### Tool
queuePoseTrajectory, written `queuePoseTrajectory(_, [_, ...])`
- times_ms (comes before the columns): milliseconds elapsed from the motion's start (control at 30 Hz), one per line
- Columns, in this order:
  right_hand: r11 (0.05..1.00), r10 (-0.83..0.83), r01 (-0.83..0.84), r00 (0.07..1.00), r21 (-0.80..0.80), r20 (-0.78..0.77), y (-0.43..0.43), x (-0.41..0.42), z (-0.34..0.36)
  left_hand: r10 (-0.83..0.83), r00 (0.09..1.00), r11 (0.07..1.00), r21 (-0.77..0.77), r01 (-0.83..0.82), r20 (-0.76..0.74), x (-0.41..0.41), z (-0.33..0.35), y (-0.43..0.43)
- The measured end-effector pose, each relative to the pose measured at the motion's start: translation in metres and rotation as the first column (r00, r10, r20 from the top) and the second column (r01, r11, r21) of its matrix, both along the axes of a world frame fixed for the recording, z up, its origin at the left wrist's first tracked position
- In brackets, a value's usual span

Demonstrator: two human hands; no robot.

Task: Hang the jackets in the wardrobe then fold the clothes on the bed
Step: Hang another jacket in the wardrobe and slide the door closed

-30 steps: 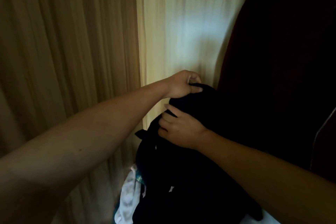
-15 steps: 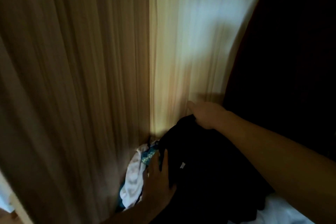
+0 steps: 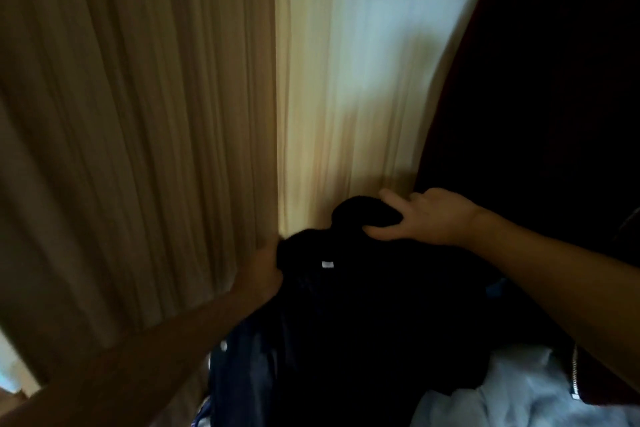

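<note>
Beige curtain (image 3: pixel 138 121) filling left and centre, close behind black jacket (image 3: pixel 363 308) heaped over left edge of pale bedding (image 3: pixel 519 399); right hand (image 3: pixel 436 215) gripping its top fold, left hand (image 3: pixel 265 270) against its left edge, grip hidden, hands apart.

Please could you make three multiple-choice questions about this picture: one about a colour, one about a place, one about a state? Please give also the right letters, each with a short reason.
1. What colour is the curtain? A green; B beige; C red.
2. Where is the small white tag? A on the curtain; B on a sleeve; C on the black garment.
3. What is the right hand doing? A pinching a fold of the black garment; B lying flat on the curtain; C hanging free.

Answers: 1 B, its folds are beige, paler where the light falls. 2 C, the tag sits on the dark cloth between the two hands. 3 A, thumb and fingers close around a black fold.
</note>
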State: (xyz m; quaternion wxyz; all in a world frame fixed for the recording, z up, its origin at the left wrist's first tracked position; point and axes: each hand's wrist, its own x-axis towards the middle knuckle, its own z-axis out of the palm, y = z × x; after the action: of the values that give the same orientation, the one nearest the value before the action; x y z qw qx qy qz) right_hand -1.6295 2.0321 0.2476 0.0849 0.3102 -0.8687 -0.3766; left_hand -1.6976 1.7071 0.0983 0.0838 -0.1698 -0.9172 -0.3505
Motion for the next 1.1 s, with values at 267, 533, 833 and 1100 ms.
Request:
queuePoseTrajectory(267, [0.899, -0.438, 0.428, 0.882, -0.091, -0.173, 0.003, 0.004, 0.049, -0.28, 0.861, 0.953, -0.227, 0.198, -0.424, -0.03, 0.218, -0.013])
queuePoseTrajectory(533, [0.85, -0.526, 0.502, 0.803, -0.156, -0.281, 0.026, 0.017, 0.121, -0.441, 0.737, 0.766, -0.642, 0.013, -0.512, -0.031, 0.217, -0.027])
queuePoseTrajectory(833, [0.869, -0.481, 0.492, 0.864, 0.05, -0.148, 0.041, 0.032, 0.114, -0.136, 0.967, 0.747, -0.663, -0.042, -0.215, -0.059, 0.174, -0.052])
queuePoseTrajectory(1100, [0.693, -0.711, 0.653, 0.688, -0.306, -0.145, 0.012, 0.027, 0.162, -0.072, 0.947, 0.809, -0.574, -0.129, -0.314, -0.058, 0.279, -0.008])
